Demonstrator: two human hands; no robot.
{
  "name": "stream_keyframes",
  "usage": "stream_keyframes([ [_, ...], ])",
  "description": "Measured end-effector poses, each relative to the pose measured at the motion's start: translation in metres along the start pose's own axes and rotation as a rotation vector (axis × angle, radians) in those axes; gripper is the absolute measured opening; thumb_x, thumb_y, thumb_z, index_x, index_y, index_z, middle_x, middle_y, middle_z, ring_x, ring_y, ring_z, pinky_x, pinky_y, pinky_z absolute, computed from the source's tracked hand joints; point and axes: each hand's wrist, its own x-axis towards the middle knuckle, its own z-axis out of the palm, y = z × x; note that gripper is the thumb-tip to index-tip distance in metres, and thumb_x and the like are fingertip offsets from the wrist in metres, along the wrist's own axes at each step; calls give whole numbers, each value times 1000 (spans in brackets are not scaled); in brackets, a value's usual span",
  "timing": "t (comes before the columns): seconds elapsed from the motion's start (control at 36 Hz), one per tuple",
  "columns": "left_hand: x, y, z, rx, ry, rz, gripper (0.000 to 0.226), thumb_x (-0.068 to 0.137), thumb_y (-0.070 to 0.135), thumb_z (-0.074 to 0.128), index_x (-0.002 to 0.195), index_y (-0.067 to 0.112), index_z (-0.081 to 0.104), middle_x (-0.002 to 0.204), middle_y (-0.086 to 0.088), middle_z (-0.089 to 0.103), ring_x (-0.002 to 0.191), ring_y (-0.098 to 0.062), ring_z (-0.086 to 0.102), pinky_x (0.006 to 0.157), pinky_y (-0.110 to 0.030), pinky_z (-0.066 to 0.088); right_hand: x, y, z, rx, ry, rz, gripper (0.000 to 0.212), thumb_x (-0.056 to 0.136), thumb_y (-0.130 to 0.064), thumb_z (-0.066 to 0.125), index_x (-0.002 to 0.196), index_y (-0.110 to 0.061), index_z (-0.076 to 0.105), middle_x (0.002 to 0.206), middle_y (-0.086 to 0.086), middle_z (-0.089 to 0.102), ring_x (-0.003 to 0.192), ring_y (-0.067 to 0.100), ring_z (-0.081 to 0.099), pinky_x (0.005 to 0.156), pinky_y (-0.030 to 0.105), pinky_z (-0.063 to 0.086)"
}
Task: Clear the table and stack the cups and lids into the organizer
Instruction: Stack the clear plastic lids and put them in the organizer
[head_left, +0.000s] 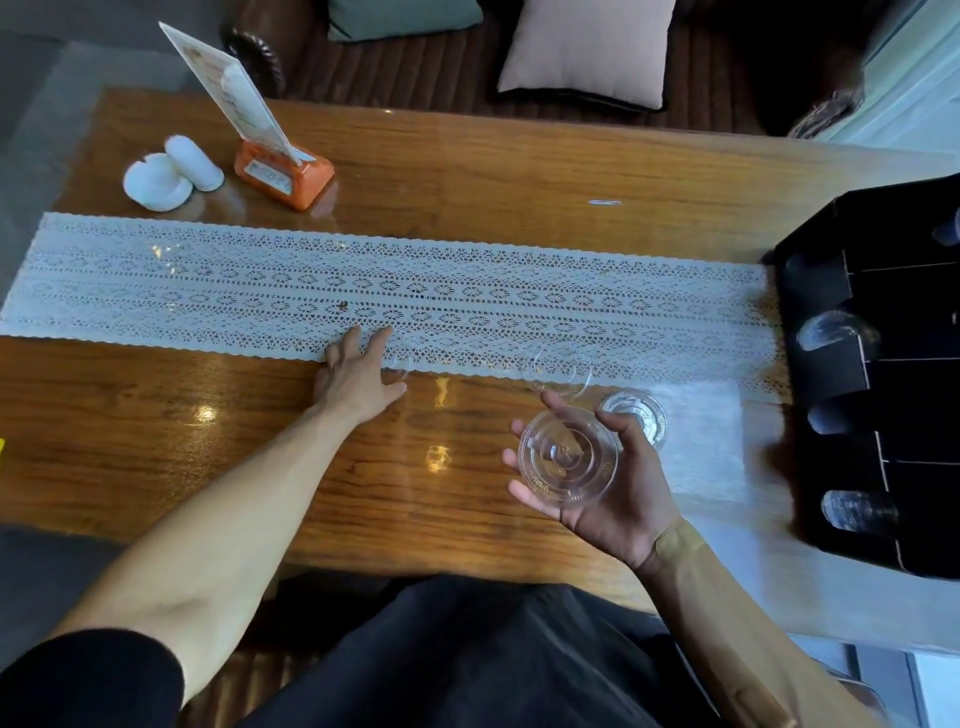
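Note:
My right hand holds a clear plastic lid flat above the table's near edge, fingers curled round its rim. Two more clear lids lie just beyond it: one lid on the lace runner's edge, another lid partly behind my right fingers. My left hand lies spread at the runner's near edge, its fingertips at a faint clear lid that is hard to make out. The black organizer stands at the right, with clear cups in its slots.
A white lace runner crosses the wooden table. At the far left stand a white ashtray, a white shaker and an orange menu holder. Cushions lie on the bench beyond.

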Motion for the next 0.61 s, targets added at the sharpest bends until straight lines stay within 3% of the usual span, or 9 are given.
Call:
stream_keyframes([
  [0.19,-13,3,-2,-82,73,39,83,86,47,66,154,33,19,156,-7,20,142,-32,22,108,-51,36,2,1,-3,16,-20,-12,51,85,-41,59,134,-25,63,133,18,63,117,44,61,99,62,48],
  [0.31,-43,25,-8,-247,88,242,84,86,45,66,154,35,17,158,4,17,144,-25,20,115,-48,29,5,1,-4,32,-40,-4,53,88,-46,60,137,-25,61,134,18,62,119,43,59,104,64,42],
  [0.42,-80,54,-14,-384,34,437,90,84,43,70,154,38,14,157,12,15,139,-6,20,111,-32,20,7,1,-2,35,-36,4,54,91,-51,56,140,-27,58,138,16,58,119,40,59,106,64,38],
  [0.53,-111,78,-21,-484,-36,575,87,81,41,74,151,40,22,147,11,24,132,-6,35,111,-32,34,6,2,2,26,1,-22,55,94,-53,54,142,-26,56,134,12,63,115,34,63,106,56,38],
  [0.61,-128,90,-23,-488,-46,639,86,77,50,71,150,42,25,143,11,26,129,-5,39,110,-33,40,3,3,7,20,7,-45,58,96,-53,49,145,-22,51,135,14,64,120,34,61,97,50,44],
])
